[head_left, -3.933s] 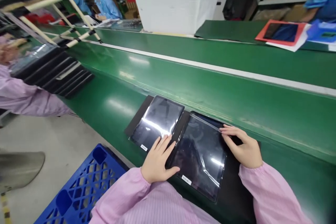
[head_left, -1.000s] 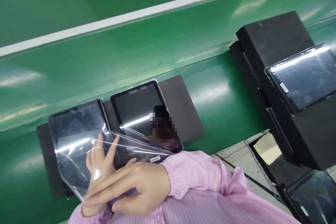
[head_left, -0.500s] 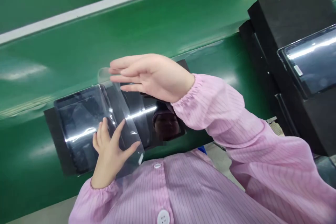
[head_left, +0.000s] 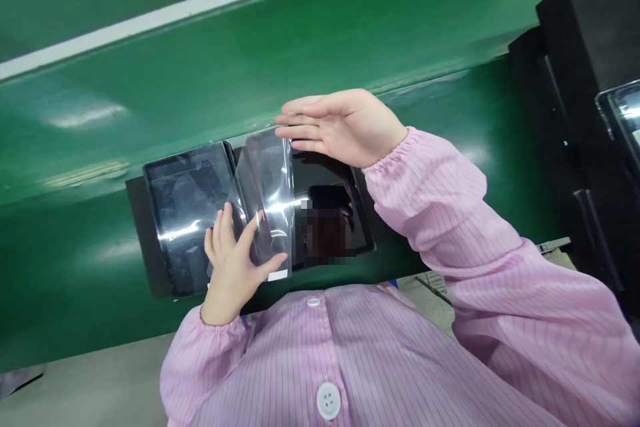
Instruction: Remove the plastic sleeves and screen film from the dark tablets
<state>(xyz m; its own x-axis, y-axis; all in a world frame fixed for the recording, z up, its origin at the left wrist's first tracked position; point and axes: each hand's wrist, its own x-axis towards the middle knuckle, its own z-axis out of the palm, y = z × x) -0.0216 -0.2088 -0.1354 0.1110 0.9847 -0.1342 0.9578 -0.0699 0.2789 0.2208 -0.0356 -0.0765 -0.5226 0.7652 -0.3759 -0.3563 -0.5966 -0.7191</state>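
Your left fingers point(head_left: 220, 235) grip a glossy, clear plastic film point(head_left: 267, 200), folded narrower than before, above a flat black tablet point(head_left: 185, 213); your right fingers point(head_left: 310, 121) spread open, released.

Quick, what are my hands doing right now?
Left hand: holding the clear plastic film.
Right hand: open, fingers flat, beside the film's top end.

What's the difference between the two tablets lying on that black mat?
The left tablet looks hazy under a glossy plastic film, while the right tablet has a dark, mirror-like screen reflecting a person's head. The left tablet has the person's left hand resting over its lower right part; the right tablet has the right hand raised near its upper edge. Both are dark, rectangular and lie flat, side by side on a black mat.
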